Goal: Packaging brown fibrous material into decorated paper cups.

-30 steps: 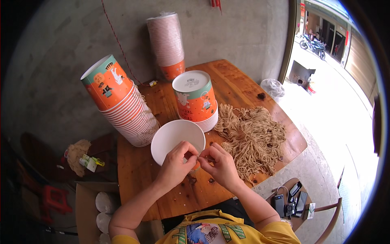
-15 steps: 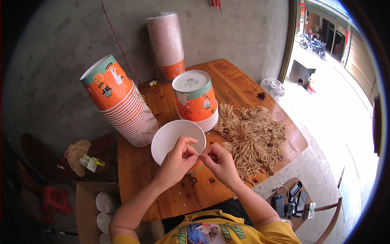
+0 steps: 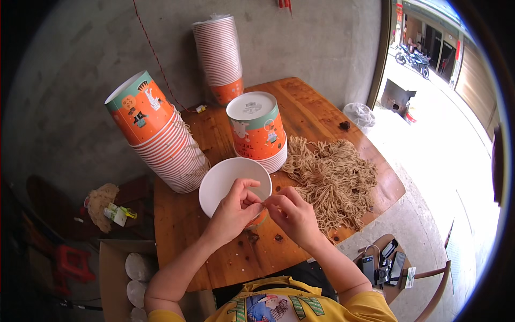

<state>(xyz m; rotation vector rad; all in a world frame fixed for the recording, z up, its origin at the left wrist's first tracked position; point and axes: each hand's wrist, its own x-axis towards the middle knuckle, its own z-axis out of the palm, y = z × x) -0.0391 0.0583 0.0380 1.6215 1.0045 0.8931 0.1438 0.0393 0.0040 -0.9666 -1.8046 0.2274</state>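
Note:
An open paper bucket [image 3: 222,180], white inside with an orange outside, stands on the wooden table [image 3: 214,265] in front of me. Over its near right rim my left hand [image 3: 232,210] and my right hand [image 3: 294,216] meet, thumbs and fingertips pinched together. Between them is a thin cord, mostly hidden by the fingers. To the right of my right hand lies a loose heap of tan cords [image 3: 338,182]. Behind the open bucket, a short stack of orange and green buckets [image 3: 257,126] stands upside down.
At the left leans a tall stack of buckets [image 3: 161,139] with cords hanging on it. A plastic-wrapped bucket stack [image 3: 217,53] stands by the wall. An open cardboard box [image 3: 115,279] is at lower left; a stool [image 3: 394,268] with phones and a camera is at lower right.
My right hand has turned slightly and its fingers have curled over the pinch, hiding more of the cord. The left hand has hardly moved; the buckets stay in place.

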